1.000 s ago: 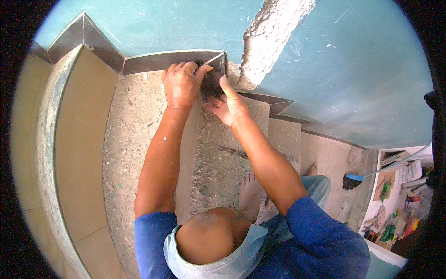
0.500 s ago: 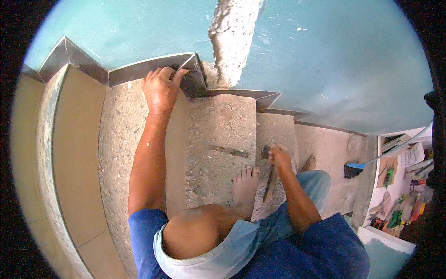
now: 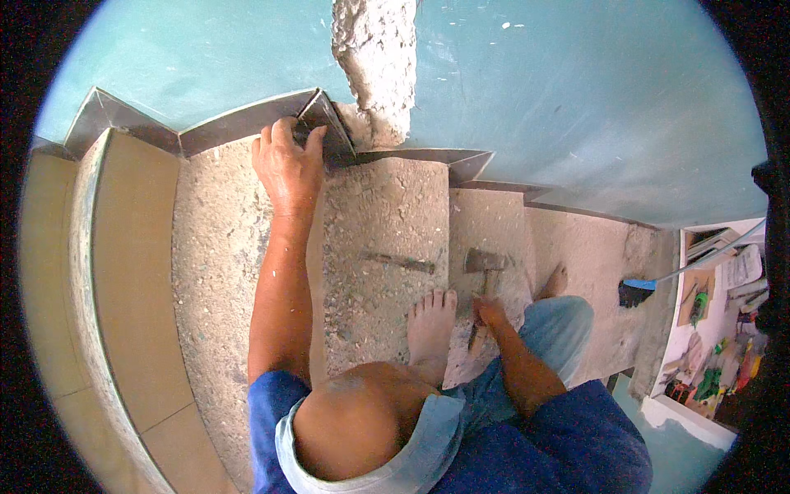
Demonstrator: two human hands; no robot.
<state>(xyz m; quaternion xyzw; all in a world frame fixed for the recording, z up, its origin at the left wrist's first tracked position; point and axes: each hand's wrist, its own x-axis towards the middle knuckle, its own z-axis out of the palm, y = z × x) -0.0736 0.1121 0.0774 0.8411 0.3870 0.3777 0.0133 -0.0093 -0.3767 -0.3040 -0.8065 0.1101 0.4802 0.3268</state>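
Meanwhile, right hand (image 3: 490, 313) tight around a hammer (image 3: 486, 263), left hand (image 3: 288, 163) half-curled at a dark tile (image 3: 338, 146), grip unclear.

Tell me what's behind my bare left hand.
Behind your bare left hand, dark-brown skirting tiles show along the teal painted wall, beside a rough, pale concrete step. Whatever lies directly beneath the hand is covered, so I can't tell.

I work on a stairway (image 3: 576, 243) under renovation: a hammer (image 3: 485, 261), rough bare steps (image 3: 387, 202) adjoining tan tiled ones (image 3: 136, 263), and a raw gash (image 3: 376, 70) in the teal wall (image 3: 559, 123).
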